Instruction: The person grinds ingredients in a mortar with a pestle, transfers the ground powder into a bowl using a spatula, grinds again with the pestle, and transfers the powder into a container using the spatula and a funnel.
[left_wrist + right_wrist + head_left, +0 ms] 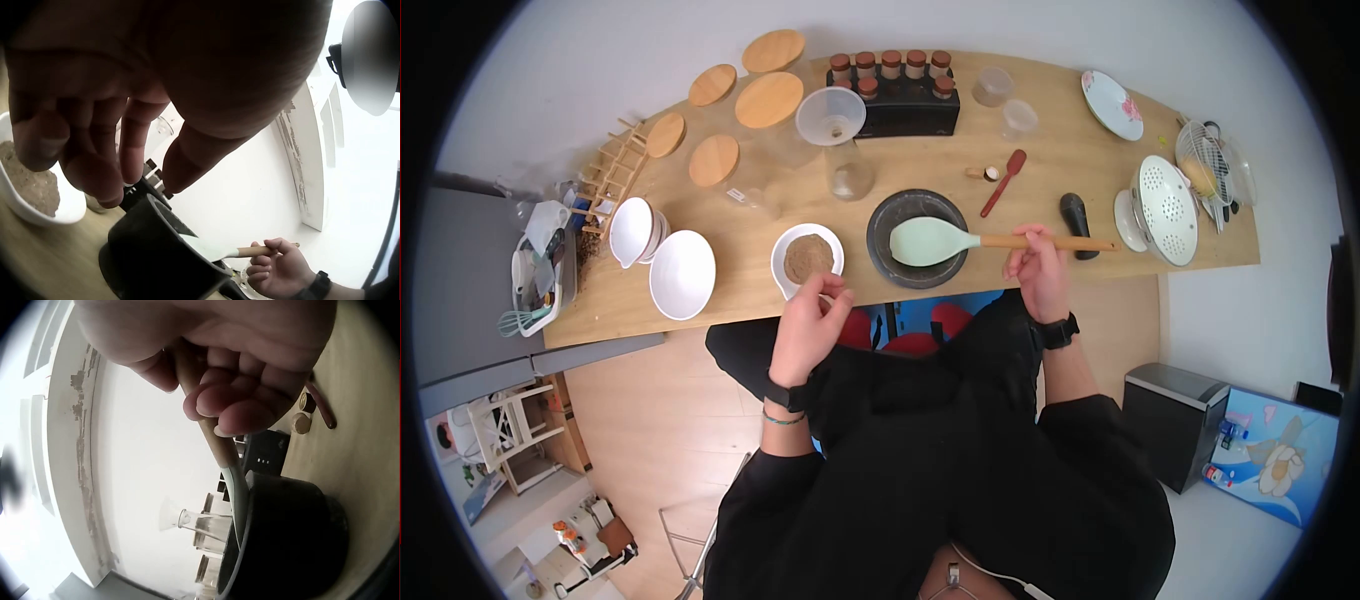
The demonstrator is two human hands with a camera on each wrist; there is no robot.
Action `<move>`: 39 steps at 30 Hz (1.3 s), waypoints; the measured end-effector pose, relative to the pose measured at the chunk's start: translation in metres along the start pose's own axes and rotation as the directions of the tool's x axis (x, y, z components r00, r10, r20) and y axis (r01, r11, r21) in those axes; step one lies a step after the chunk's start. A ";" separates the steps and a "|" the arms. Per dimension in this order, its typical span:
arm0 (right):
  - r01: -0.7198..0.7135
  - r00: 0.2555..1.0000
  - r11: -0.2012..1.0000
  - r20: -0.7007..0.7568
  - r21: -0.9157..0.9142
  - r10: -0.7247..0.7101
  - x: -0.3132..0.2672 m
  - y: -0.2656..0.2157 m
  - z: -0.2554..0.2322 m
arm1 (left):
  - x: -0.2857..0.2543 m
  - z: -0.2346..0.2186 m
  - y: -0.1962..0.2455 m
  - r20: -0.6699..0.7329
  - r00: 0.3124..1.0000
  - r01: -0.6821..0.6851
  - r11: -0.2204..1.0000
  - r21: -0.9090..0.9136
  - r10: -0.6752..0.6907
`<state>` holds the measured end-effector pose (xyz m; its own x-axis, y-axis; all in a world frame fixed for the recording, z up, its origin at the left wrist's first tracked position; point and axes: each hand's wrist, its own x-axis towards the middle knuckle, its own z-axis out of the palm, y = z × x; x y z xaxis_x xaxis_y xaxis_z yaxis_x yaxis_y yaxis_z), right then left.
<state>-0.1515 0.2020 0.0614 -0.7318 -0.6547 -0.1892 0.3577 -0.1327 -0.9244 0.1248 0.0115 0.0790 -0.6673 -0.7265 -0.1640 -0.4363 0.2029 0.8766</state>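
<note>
The left hand [808,325] is released: its fingers hang loosely curled above the pouring lip of the white spouted bowl [780,258] and grip nothing. The right hand [1040,270] grasps the wooden handle [995,241] of the mint-green spoon [922,242], with thumb and fingers around the shaft.

The spoon head sits in the mouth of the dark mortar [882,240], angled down inside the rim. The shaft crosses the right-hand side of the rim and reaches over the lower end of the black pestle [1073,212], which lies on the wooden table [940,165]. The mortar stands near the front edge of the table.

The spouted bowl contains brown powder [808,260] and stands left of the mortar, also near the front edge. A strip of bare wood separates the two vessels. Behind the mortar, open tabletop extends to the black spice rack [905,115]. The red spatula [1003,184] lies behind and right of the mortar, apart from its rim. The white colander [1168,210] stands beyond the pestle, near the right edge.
</note>
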 end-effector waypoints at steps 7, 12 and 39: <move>0.001 1.000 1.000 0.010 0.004 -0.001 -0.003 0.008 0.008 | -0.011 0.023 0.014 0.319 0.942 -0.052 0.982 -0.184 0.110; -0.035 0.999 0.998 0.031 -0.050 0.037 0.000 0.011 0.012 | -0.044 0.014 0.155 0.377 0.395 -0.434 0.532 -0.727 0.838; -0.013 0.999 1.000 0.035 0.005 0.013 0.001 0.011 0.007 | -0.065 0.045 0.209 0.350 0.041 0.074 0.346 -0.935 0.936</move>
<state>-0.1444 0.1945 0.0532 -0.7062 -0.6823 -0.1891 0.3702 -0.1282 -0.9201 0.0499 0.1309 0.2529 -0.6470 0.3893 0.6556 0.3645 -0.5973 0.7144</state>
